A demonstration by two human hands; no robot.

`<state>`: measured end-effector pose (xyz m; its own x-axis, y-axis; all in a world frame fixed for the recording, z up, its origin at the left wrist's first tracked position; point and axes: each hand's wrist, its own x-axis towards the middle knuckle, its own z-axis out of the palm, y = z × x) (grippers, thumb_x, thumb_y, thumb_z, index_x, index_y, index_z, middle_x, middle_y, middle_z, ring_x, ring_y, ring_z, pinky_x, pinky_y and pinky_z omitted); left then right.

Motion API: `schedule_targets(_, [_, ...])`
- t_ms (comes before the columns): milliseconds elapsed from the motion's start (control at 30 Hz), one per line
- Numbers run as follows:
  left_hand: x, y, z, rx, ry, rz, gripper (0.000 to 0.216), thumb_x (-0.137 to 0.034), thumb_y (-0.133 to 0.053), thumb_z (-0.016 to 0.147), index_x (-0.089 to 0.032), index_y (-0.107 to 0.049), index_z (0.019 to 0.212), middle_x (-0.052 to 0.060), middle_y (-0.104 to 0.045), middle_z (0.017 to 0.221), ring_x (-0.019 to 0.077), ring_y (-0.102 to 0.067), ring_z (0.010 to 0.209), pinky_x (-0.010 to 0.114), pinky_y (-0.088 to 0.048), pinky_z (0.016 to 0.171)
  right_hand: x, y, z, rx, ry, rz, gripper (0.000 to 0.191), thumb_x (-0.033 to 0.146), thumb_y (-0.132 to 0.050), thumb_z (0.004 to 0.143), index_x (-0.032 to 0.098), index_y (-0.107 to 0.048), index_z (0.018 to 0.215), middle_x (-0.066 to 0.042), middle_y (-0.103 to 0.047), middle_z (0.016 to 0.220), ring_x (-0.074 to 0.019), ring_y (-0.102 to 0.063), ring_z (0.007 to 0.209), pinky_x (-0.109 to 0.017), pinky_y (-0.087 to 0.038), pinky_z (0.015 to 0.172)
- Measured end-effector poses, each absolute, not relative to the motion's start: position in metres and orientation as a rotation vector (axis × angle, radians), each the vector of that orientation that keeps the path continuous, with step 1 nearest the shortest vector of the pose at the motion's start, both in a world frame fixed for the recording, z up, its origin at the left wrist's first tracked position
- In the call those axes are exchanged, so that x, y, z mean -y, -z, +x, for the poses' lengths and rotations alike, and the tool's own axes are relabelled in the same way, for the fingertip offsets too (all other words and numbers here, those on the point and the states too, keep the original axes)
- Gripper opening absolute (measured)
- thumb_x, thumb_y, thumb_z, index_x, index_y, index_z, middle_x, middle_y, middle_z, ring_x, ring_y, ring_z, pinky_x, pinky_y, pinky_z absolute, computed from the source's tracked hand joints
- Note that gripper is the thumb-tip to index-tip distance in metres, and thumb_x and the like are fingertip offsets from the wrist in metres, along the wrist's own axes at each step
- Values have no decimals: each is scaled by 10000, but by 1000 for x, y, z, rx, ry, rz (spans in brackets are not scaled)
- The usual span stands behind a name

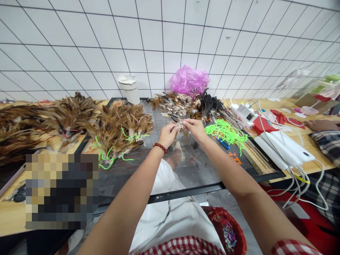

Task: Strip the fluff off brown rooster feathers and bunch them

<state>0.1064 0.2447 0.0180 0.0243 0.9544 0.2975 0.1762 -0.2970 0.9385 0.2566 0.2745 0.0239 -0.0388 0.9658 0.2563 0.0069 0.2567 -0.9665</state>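
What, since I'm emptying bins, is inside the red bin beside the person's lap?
Inside the red bin, small multicoloured scraps show. What lies beneath them is covered and cannot be seen.

A small feather bunch (180, 124), pale and fluffy at the top with brownish plumes hanging loosely below, is pinched between the left hand (168, 134) and the right hand (195, 129). It is on the near side of the purple plastic bag (189, 80), apart from it; finer detail is too small to tell.
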Motion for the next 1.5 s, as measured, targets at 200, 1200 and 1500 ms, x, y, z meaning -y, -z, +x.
schedule_targets(200, [-248, -18, 104, -1219, -1488, 1635, 194, -226, -574, 772, -171, -607, 589, 28, -601, 681, 144, -535, 681, 257, -424, 701, -277, -24, 262, 1486, -894, -1096, 223, 374, -618, 717, 179, -707, 775, -5, -658, 673, -134, -564, 591, -263, -454, 619])
schedule_targets(1200, [-255, -11, 101, -1303, -1627, 1368, 229, -246, -547, 806, -166, -575, 594, -18, -546, 558, 98, -459, 539, 219, -371, 586, -258, -34, 254, 1911, -289, -1037, 93, 178, -595, 801, 192, -685, 819, -39, -661, 828, -168, -587, 782, -285, -448, 735])
schedule_targets(1500, [-246, -21, 111, -1036, -1452, 1253, 163, -293, -623, 750, -154, -603, 668, -26, -540, 531, 100, -518, 507, 225, -397, 545, -253, -38, 249, 1745, -509, -888, 107, 274, -624, 794, 192, -686, 820, -23, -650, 813, -140, -578, 749, -276, -455, 715])
